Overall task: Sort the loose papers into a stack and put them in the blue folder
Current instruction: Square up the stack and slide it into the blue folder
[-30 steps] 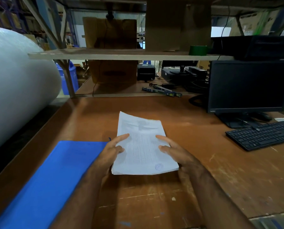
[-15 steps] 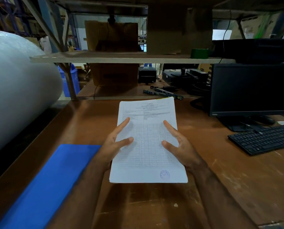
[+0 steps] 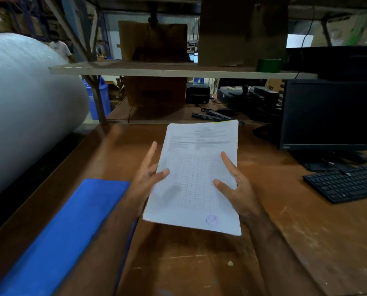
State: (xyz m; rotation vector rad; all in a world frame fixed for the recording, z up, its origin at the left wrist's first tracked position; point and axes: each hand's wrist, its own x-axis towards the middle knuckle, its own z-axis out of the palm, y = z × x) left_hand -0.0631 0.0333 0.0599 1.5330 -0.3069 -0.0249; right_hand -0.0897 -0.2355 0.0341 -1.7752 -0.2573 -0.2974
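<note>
Now, head view, the only one. The paper stack [image 3: 196, 178] is being held up off the wooden desk [image 3: 296, 242], tilted toward the camera, printed table facing up, round stamp at its 5 o'clock corner. The left hand [image 3: 145, 184] is holding the stack's left edge: thumb lying across the front face, index finger pointing toward 12 o'clock alongside the edge, other fingers hidden behind the sheets. The right hand [image 3: 238, 189] is holding the right edge the same way, thumb across the front, index finger extended up the face, remaining fingers out of sight behind. Fingers on both hands are looking spread, not pressed together.

The blue folder [image 3: 71, 227] is lying closed and flat on the desk at 8 o'clock from the stack, near the left forearm, not touching the papers. A monitor [image 3: 328, 114] is standing at 2 o'clock, a black keyboard [image 3: 347, 182] at 3 o'clock, a big white roll [image 3: 24, 107] at 10 o'clock.

Judgement: the sheets are gathered; squaring and filing are still ahead. Risks from here:
- The bottom edge is looking slightly fanned at 5 o'clock; a light grip could let sheets slide out.
- Both hands are occupied and the folder is closed, so freeing one hand to open it could let the stack sag or splay.
- Uneven edges could catch on the folder cover.
</note>
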